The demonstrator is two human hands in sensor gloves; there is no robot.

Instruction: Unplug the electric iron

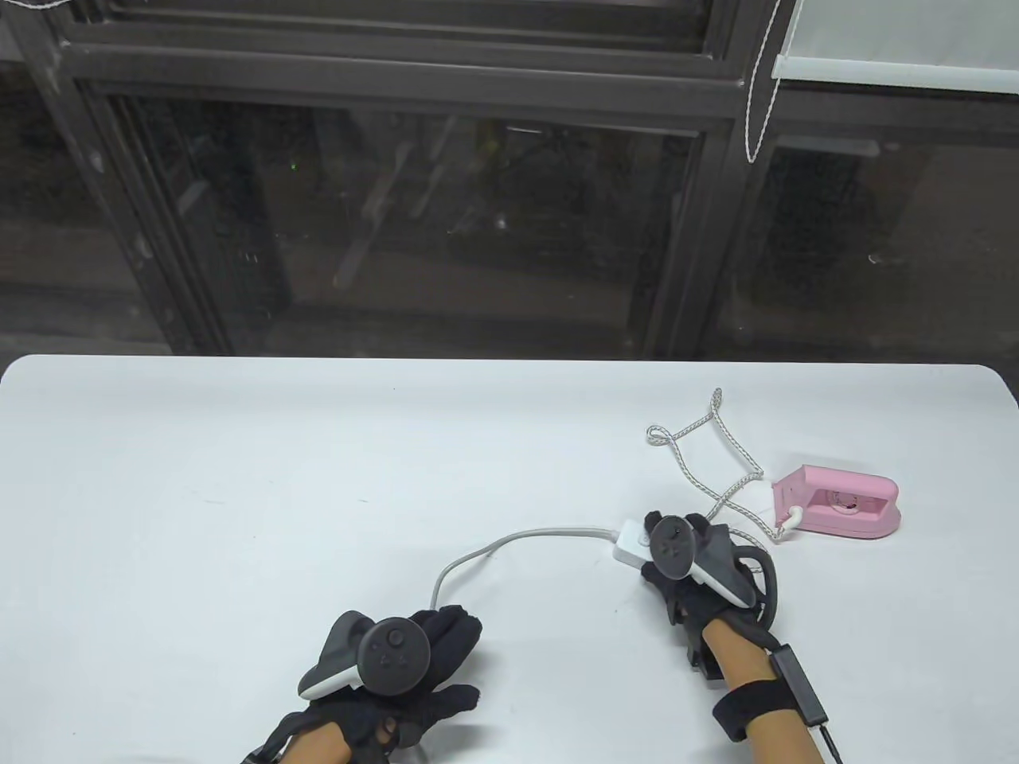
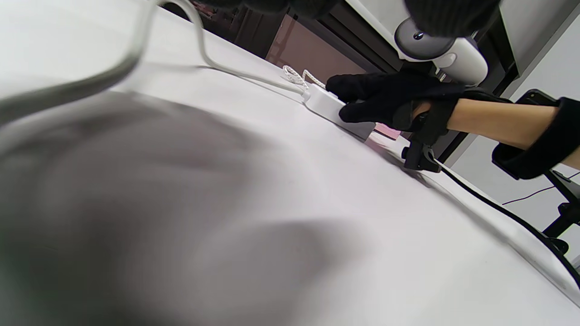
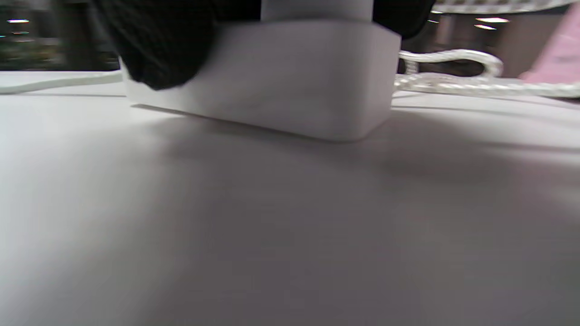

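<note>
A pink electric iron [image 1: 845, 506] lies on the white table [image 1: 239, 477] at the right. Its braided cord [image 1: 720, 446] loops back towards a white power strip [image 1: 629, 546]. My right hand [image 1: 667, 539] lies over the strip. In the right wrist view its fingertips [image 3: 158, 45] sit on either side of a white plug [image 3: 317, 9] on top of the strip [image 3: 281, 77]. The left wrist view shows this hand [image 2: 362, 102] on the strip [image 2: 322, 103]. My left hand [image 1: 442, 649] rests open on the table by the strip's grey cable [image 1: 509, 545], holding nothing.
The grey cable runs from the strip leftward and curves down to my left hand. A dark window frame [image 1: 398, 79] stands behind the table's far edge. A black wire [image 2: 498, 208] trails from my right wrist along the table's near edge.
</note>
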